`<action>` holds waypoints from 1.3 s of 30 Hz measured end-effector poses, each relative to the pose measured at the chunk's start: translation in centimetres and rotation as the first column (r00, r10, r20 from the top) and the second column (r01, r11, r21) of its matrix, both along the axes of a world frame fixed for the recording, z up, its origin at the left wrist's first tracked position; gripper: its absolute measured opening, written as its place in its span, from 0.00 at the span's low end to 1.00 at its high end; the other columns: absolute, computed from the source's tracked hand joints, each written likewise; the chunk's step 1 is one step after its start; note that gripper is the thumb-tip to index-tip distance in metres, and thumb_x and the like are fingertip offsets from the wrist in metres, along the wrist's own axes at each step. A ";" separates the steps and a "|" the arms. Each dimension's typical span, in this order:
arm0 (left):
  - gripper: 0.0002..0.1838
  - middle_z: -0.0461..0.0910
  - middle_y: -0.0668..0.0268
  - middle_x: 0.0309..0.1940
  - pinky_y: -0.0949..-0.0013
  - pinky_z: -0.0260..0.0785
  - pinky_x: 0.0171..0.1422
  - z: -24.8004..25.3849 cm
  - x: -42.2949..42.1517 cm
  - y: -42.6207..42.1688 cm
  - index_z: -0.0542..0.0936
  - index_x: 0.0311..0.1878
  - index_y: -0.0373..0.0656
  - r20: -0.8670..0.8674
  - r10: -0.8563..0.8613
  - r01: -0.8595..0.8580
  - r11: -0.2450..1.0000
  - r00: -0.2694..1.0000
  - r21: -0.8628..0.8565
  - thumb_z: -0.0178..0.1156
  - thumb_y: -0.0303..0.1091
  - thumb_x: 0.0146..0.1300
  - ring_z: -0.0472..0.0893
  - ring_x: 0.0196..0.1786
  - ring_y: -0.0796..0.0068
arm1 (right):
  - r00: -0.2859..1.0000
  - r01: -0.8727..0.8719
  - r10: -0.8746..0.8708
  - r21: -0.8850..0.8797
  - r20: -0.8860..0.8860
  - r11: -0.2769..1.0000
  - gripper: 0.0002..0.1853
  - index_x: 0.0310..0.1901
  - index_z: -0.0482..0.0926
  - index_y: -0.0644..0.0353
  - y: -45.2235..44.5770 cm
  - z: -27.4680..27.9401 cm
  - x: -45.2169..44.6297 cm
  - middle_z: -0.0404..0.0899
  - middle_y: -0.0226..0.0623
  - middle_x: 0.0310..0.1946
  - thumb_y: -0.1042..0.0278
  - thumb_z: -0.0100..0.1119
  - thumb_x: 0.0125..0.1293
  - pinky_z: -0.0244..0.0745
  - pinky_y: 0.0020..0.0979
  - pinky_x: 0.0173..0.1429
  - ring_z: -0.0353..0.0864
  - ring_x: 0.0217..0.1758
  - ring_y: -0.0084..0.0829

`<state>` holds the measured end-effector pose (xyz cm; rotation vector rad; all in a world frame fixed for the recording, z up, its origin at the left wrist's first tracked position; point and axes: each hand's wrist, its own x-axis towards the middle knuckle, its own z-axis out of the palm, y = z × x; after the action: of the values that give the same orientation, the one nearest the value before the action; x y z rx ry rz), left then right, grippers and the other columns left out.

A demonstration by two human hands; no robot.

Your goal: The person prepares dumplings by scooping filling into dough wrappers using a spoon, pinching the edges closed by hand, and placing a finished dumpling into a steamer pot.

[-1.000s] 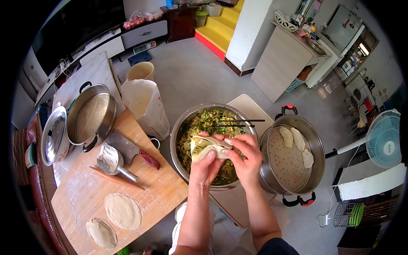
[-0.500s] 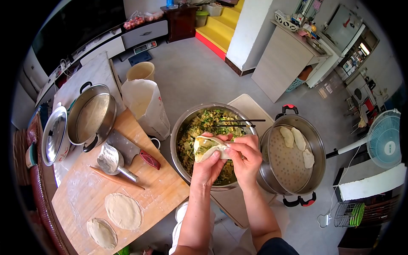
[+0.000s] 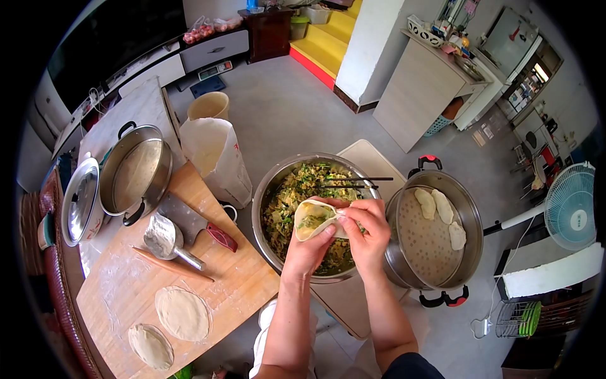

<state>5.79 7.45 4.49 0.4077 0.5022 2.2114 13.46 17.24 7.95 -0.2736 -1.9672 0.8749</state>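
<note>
A dumpling with green and yellow filling showing at its open left end is held over the steel bowl. My left hand cups it from below, thumb against its near side. The fingers of my right hand pinch the dough edge at its right end. Chopped vegetable filling lies in the bowl, and a pair of dark chopsticks rests across it. To the right, several folded dumplings lie in a steamer pot with a perforated base.
On the left, a wooden board bears dough wrappers, a rolling pin, a flour scoop and a cleaver. Behind it stand another pot and a white bag. A fan is at far right.
The dumpling's open left end has tilted up, so more filling shows. My right fingers still pinch its right end, slightly shifted.
</note>
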 end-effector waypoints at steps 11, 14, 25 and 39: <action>0.29 0.74 0.64 0.60 0.65 0.72 0.63 -1.0 0.0 -0.8 0.66 0.68 0.42 -0.017 -0.112 0.110 0.987 0.994 -0.115 0.63 0.24 0.65 0.75 0.62 0.71 | 0.998 -0.036 0.039 -0.076 0.049 0.996 0.14 0.41 0.86 0.62 0.7 -0.6 0.4 0.79 0.35 0.40 0.79 0.74 0.50 0.74 0.32 0.47 0.76 0.46 0.34; 0.28 0.74 0.64 0.59 0.65 0.73 0.62 -0.1 0.3 -0.7 0.67 0.68 0.42 0.011 -0.099 0.100 0.988 0.995 -0.120 0.63 0.27 0.67 0.75 0.61 0.71 | 0.999 -0.023 0.026 -0.070 0.041 0.997 0.13 0.40 0.87 0.61 0.6 -0.7 0.5 0.79 0.34 0.39 0.80 0.73 0.50 0.74 0.31 0.45 0.76 0.44 0.33; 0.23 0.76 0.65 0.54 0.67 0.75 0.58 0.2 0.2 -0.5 0.70 0.64 0.42 -0.059 -0.094 0.086 0.988 0.994 -0.125 0.63 0.31 0.69 0.77 0.57 0.72 | 1.000 0.015 -0.014 0.029 -0.021 0.999 0.10 0.37 0.85 0.63 0.4 -0.9 0.3 0.79 0.35 0.35 0.82 0.70 0.53 0.73 0.32 0.43 0.77 0.41 0.34; 0.31 0.71 0.65 0.56 0.64 0.70 0.62 -0.9 -0.2 -0.4 0.61 0.67 0.48 -0.077 -0.093 0.092 0.996 0.993 -0.016 0.67 0.33 0.66 0.72 0.60 0.71 | 0.993 -0.086 0.085 0.005 0.082 0.996 0.15 0.43 0.86 0.61 1.1 0.2 0.5 0.80 0.35 0.39 0.79 0.72 0.51 0.75 0.32 0.46 0.79 0.44 0.35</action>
<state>5.60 7.06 3.56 0.5027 0.5274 2.1082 13.96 18.33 8.10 -0.2248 -2.0705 0.9226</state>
